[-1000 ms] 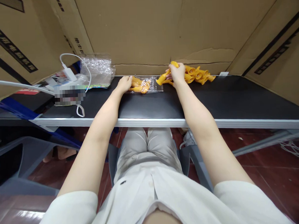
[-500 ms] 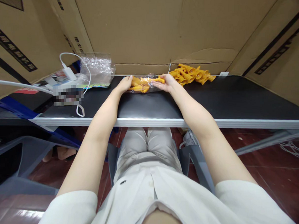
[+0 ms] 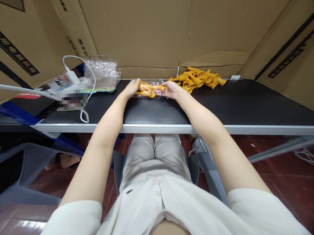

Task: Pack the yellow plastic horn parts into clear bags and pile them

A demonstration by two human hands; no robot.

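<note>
Several yellow-orange plastic pieces [image 3: 146,86], flared like toy horns, lie inside a clear plastic bag [image 3: 159,82] near the back of the black table. My left hand [image 3: 133,88] is closed on the left end of the bag, thumb on top. From the right, my right hand [image 3: 172,89] reaches into the bag's right end, its fingers around one more yellow horn-shaped piece [image 3: 160,88] that points left. The film partly covers those fingers. Just behind my right hand lies a heap of similar loose yellow pieces [image 3: 200,77], with flared open ends.
At the left stand a white cable and plug [image 3: 73,76], a blurred-out item [image 3: 72,100] and crumpled clear packaging [image 3: 103,73]. Cardboard panels [image 3: 153,31] wall the back and sides. A silver edge [image 3: 157,128] runs along the table's front.
My right hand has moved left, carrying the yellow piece deeper into the bag. My left hand has stayed almost still at the bag's left end.
</note>
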